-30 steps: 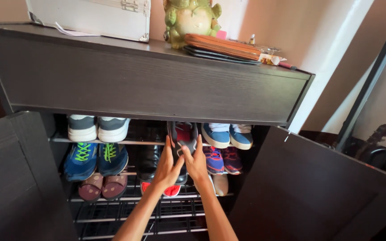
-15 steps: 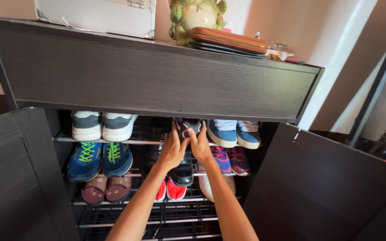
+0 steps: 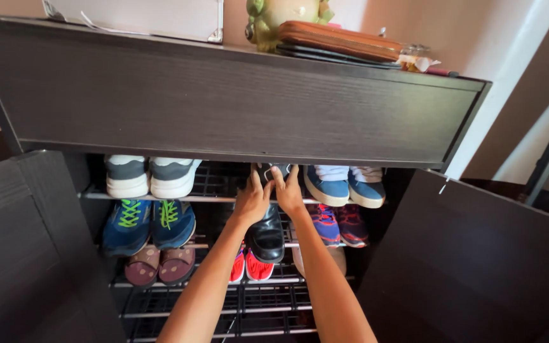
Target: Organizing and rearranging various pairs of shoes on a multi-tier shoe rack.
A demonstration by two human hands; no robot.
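**Both hands on a dark shoe at the top rack**

The cabinet (image 3: 223,108) stands open, its left door (image 3: 27,241) and right door (image 3: 478,254) swung out to either side, so the front of the racks is free between them. Overhead the deep front panel of the cabinet hangs low over the top rack (image 3: 217,199), leaving only a narrow slot above that rack's front rail. The middle of the top rack, between the two pairs there, is the one open stretch.

The left hand (image 3: 251,202) and right hand (image 3: 289,195) reach up side by side into that slot. Their fingers are curled and closed around a dark shoe (image 3: 272,171) at the front edge of the top rack, left hand on its left side, right hand on its right; most of the shoe is hidden under the panel.

Left of the hands on the top rack sit grey sneakers (image 3: 150,176); just right of them, blue shoes (image 3: 344,184). Directly below the hands a black shoe (image 3: 267,235) hangs toe-down on the next rack, close to both wrists. Blue sneakers (image 3: 149,222) with green laces lie at that rack's left end, purple sneakers (image 3: 339,223) at its right. Lower down are brown sandals (image 3: 159,265) and red shoes (image 3: 249,267) behind the forearms. On the cabinet top stand a white case (image 3: 154,16), a green figure (image 3: 274,16) and a brown pouch (image 3: 344,41).
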